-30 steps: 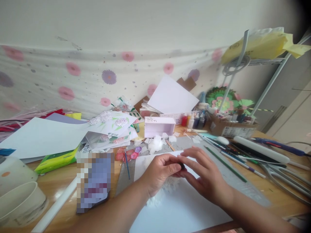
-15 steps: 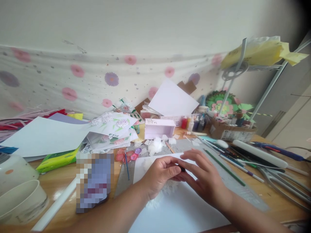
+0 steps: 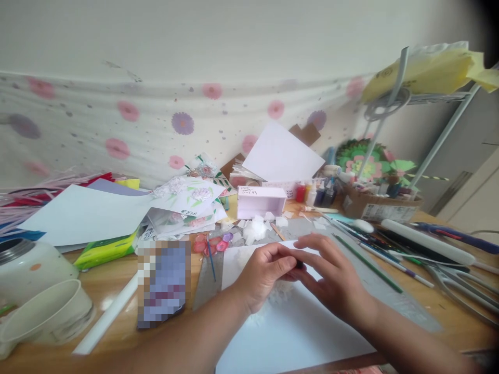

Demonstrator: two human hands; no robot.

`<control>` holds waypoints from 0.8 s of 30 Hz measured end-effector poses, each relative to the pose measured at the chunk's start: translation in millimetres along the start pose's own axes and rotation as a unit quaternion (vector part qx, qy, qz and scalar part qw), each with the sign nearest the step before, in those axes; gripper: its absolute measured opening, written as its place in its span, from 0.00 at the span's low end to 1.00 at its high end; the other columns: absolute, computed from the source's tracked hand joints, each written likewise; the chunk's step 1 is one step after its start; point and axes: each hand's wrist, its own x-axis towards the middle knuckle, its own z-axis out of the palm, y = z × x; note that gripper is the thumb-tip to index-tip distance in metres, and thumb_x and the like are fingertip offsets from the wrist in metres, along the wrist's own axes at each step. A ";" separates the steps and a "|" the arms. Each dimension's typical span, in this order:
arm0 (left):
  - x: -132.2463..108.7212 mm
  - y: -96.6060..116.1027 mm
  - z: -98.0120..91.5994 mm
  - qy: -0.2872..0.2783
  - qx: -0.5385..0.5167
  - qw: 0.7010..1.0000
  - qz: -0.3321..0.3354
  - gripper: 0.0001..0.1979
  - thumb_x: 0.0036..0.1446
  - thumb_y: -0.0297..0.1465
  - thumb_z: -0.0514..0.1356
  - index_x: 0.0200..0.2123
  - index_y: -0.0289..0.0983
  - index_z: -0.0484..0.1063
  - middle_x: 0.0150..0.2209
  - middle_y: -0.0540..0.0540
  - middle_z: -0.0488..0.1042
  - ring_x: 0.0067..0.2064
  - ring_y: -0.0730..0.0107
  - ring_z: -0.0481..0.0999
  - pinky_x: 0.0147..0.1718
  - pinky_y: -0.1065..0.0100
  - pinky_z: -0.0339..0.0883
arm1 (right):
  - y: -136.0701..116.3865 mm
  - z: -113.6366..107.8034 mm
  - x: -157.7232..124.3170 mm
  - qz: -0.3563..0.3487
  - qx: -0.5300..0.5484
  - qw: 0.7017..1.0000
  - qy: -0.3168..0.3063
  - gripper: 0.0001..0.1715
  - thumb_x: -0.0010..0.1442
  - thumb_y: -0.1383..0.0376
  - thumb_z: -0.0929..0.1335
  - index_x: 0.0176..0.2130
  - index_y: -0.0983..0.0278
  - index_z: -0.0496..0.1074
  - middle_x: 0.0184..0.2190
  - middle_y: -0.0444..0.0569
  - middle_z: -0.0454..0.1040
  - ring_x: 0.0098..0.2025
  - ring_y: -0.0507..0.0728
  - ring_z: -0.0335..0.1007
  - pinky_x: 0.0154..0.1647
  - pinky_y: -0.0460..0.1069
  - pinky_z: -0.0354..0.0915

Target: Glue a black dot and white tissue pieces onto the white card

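Note:
Over the sheet of white paper, my left hand is closed, thumb and fingers pinching a small dark object. Most of that object is covered by fingers, so its kind cannot be made out. My right hand meets the left from the other side. Its thumb and fingers are bent around the same dark piece, with the upper fingers lifted a little. Beneath the hands, whitish fluffy bits lie on the paper. A clump of white cotton-like material sits just behind.
Left are a mug, a white jar and a white strip. A paint palette bears a brush. Behind stand a small box and paint bottles. Scissors and a green pencil lie right.
The whole view has shifted slightly, so things on the table appear farther right. Both hands stay together around the dark object, with little change in their pose.

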 end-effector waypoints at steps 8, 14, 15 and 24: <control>0.4 1.7 -0.2 0.011 -0.049 0.999 -0.001 0.14 0.48 0.34 0.66 0.36 0.29 0.73 0.31 0.42 0.74 0.35 0.65 0.75 0.37 0.64 0.69 | 2.9 3.6 -2.7 -0.013 -0.010 1.000 -0.003 0.24 0.58 0.65 0.67 0.54 0.64 0.64 0.44 0.56 0.68 0.46 0.61 0.65 0.44 0.57 0.66; 0.5 -1.1 0.3 -0.002 -0.035 0.999 -0.008 0.16 0.47 0.36 0.66 0.34 0.29 0.73 0.30 0.41 0.74 0.34 0.66 0.75 0.38 0.64 0.69 | 7.4 2.1 -16.4 -0.022 -0.036 0.999 -0.022 0.19 0.59 0.65 0.66 0.51 0.61 0.66 0.45 0.55 0.68 0.47 0.61 0.66 0.48 0.60 0.64; 0.4 -1.8 0.1 -0.006 -0.033 0.999 -0.011 0.16 0.46 0.36 0.66 0.34 0.29 0.73 0.30 0.41 0.74 0.34 0.66 0.75 0.38 0.63 0.69 | 7.3 1.6 -16.9 -0.022 -0.039 0.999 -0.016 0.18 0.59 0.66 0.66 0.50 0.61 0.67 0.44 0.54 0.68 0.47 0.61 0.66 0.49 0.60 0.64; -0.5 0.7 -2.7 -0.033 -0.012 0.999 -0.009 0.18 0.51 0.38 0.63 0.40 0.30 0.74 0.34 0.40 0.73 0.36 0.67 0.74 0.39 0.64 0.67 | 0.1 0.6 -1.4 -0.014 -0.029 0.999 0.031 0.13 0.58 0.67 0.67 0.46 0.62 0.69 0.40 0.53 0.69 0.43 0.59 0.67 0.47 0.59 0.65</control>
